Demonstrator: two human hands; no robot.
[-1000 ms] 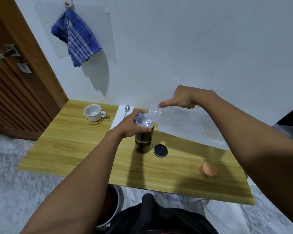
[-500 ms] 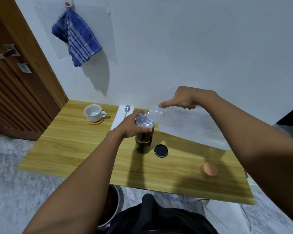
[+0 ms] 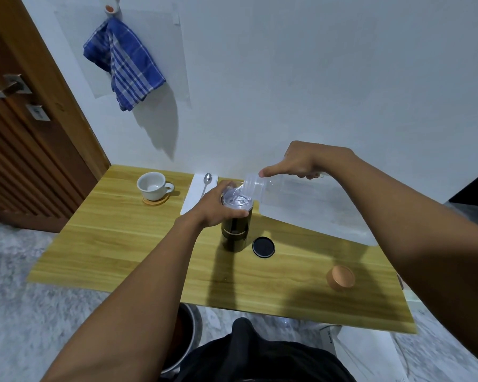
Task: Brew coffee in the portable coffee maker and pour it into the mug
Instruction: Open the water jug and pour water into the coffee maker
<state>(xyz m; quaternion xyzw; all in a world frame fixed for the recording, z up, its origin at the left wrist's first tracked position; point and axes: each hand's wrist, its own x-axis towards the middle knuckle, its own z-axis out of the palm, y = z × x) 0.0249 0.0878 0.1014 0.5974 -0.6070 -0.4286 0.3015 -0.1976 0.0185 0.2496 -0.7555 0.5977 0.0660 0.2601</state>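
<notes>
Water (image 3: pixel 237 200) pours from bottle (image 3: pixel 301 205) into maker (image 3: pixel 236 232) nr back edge of table (image 3: pixel 122 238). L hand (image 3: pixel 218 204) wraps maker's top; R hand (image 3: pixel 305 164) grips bottle. Tilt slowly, mouth over rim, no overfill.

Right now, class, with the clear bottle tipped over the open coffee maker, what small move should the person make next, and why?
Probably tip the clear bottle upright with the right hand to stop the pour: water is running into the coffee maker, which the left hand grips near its rim, and the level looks high.
</notes>
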